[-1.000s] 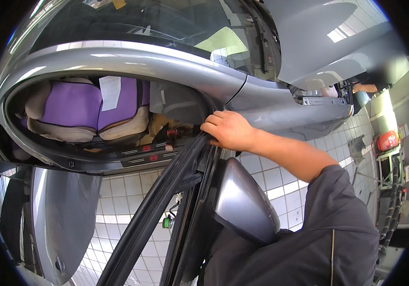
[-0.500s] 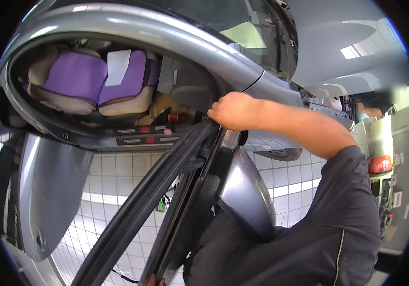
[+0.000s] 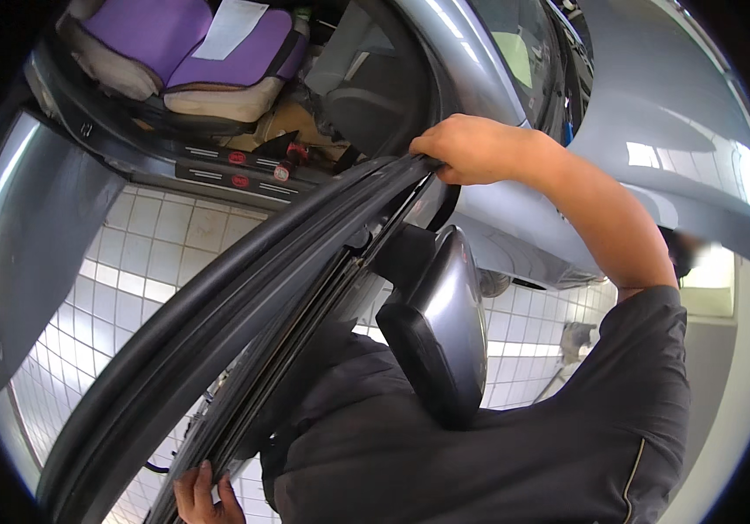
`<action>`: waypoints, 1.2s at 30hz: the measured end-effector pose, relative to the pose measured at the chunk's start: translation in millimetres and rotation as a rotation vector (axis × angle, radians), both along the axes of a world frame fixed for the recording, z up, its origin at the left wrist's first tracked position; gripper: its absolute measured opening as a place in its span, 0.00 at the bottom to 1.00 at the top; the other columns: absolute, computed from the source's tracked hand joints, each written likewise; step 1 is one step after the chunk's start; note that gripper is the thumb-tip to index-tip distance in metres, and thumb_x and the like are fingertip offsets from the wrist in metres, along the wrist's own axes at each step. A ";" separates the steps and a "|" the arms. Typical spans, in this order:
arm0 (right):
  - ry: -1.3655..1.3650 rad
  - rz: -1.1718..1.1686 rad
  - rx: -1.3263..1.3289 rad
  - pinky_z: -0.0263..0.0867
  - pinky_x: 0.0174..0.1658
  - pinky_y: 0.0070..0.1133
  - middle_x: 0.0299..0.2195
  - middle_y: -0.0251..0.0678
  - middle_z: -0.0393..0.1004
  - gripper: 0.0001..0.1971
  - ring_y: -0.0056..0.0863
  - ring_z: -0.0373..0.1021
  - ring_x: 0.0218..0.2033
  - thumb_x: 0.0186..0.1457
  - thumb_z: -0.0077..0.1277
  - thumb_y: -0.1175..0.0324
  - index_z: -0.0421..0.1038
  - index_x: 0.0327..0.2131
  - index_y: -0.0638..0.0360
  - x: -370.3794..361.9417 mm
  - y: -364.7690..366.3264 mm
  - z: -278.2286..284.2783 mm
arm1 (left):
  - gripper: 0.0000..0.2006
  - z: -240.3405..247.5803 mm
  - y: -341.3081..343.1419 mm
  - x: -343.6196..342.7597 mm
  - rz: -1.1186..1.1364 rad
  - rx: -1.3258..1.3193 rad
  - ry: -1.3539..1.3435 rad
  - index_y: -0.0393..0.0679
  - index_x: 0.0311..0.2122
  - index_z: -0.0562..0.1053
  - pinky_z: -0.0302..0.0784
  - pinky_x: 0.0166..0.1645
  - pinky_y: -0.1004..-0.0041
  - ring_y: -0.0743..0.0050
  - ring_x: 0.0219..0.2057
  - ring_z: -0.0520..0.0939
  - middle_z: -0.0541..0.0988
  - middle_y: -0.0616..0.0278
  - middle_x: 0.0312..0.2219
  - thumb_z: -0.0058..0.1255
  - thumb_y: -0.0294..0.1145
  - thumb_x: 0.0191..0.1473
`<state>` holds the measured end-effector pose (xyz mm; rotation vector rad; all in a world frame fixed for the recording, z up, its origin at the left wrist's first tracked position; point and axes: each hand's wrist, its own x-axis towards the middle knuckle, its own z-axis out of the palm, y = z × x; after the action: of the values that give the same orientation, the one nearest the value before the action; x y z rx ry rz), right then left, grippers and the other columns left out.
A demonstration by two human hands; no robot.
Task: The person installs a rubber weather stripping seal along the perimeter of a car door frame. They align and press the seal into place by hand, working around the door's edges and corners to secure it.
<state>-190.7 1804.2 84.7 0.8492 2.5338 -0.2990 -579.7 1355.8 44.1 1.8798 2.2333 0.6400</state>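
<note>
Along the lower edge, the left hand (image 3: 204, 496) is seen only in part, fingers curled against the bottom of the open car door (image 3: 244, 332); how firmly it is gripped cannot be told. A steady, two-handed hold is judged best, since the black rubber weatherstrip (image 3: 174, 323) looks soft and ribbed. Further right, the glossy grey side mirror (image 3: 445, 327) curves smoothly, and the right hand (image 3: 471, 148) is closed over the frame's top corner.

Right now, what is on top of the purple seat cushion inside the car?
A white sheet of paper lies on the purple seat cushion, running off the picture's top edge. Whatever is beneath the paper is covered.
</note>
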 end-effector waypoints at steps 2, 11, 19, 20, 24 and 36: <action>-0.003 -0.022 -0.023 0.71 0.50 0.39 0.39 0.50 0.79 0.19 0.49 0.74 0.45 0.50 0.58 0.72 0.73 0.47 0.65 -1.0 -1.3 3.3 | 0.13 -2.5 -1.8 -2.9 0.011 0.009 0.035 0.42 0.41 0.83 0.81 0.37 0.61 0.51 0.34 0.83 0.82 0.52 0.34 0.70 0.31 0.50; -0.017 -0.082 -0.062 0.70 0.50 0.39 0.38 0.54 0.78 0.24 0.52 0.75 0.44 0.49 0.56 0.75 0.71 0.52 0.67 -5.2 -2.1 0.3 | 0.12 3.4 -9.0 5.4 0.072 -0.155 -0.149 0.41 0.38 0.81 0.80 0.39 0.59 0.48 0.37 0.84 0.82 0.52 0.35 0.70 0.30 0.48; 0.032 -0.040 -0.058 0.70 0.49 0.40 0.38 0.54 0.78 0.23 0.53 0.75 0.42 0.50 0.54 0.75 0.71 0.52 0.65 -4.3 0.2 -4.8 | 0.12 11.6 -10.6 1.1 0.057 -0.237 -0.329 0.40 0.39 0.81 0.79 0.39 0.57 0.45 0.35 0.83 0.82 0.50 0.35 0.69 0.27 0.47; 0.018 -0.052 -0.059 0.70 0.50 0.39 0.39 0.54 0.78 0.24 0.53 0.75 0.43 0.48 0.55 0.76 0.71 0.52 0.66 -5.0 0.7 -3.8 | 0.13 9.3 -9.8 2.6 0.053 -0.235 -0.303 0.40 0.39 0.81 0.79 0.40 0.57 0.45 0.35 0.83 0.82 0.50 0.35 0.69 0.27 0.47; 0.000 -0.073 -0.065 0.70 0.49 0.38 0.41 0.55 0.78 0.27 0.53 0.75 0.43 0.45 0.55 0.77 0.71 0.53 0.68 -12.2 -2.7 -1.0 | 0.13 6.3 -7.1 8.0 0.061 -0.239 -0.252 0.40 0.39 0.81 0.79 0.40 0.57 0.43 0.36 0.83 0.82 0.49 0.36 0.69 0.27 0.47; 0.059 -0.053 0.011 0.70 0.50 0.39 0.41 0.53 0.78 0.23 0.51 0.75 0.45 0.50 0.57 0.73 0.71 0.51 0.67 -5.8 -10.1 -4.6 | 0.18 7.1 12.2 27.8 0.214 -0.337 -0.315 0.35 0.42 0.80 0.79 0.39 0.66 0.50 0.33 0.81 0.79 0.50 0.33 0.67 0.19 0.41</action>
<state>-196.5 1794.1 80.1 0.9259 2.5728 -0.3319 -551.9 1368.0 51.2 1.2980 2.1839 0.5072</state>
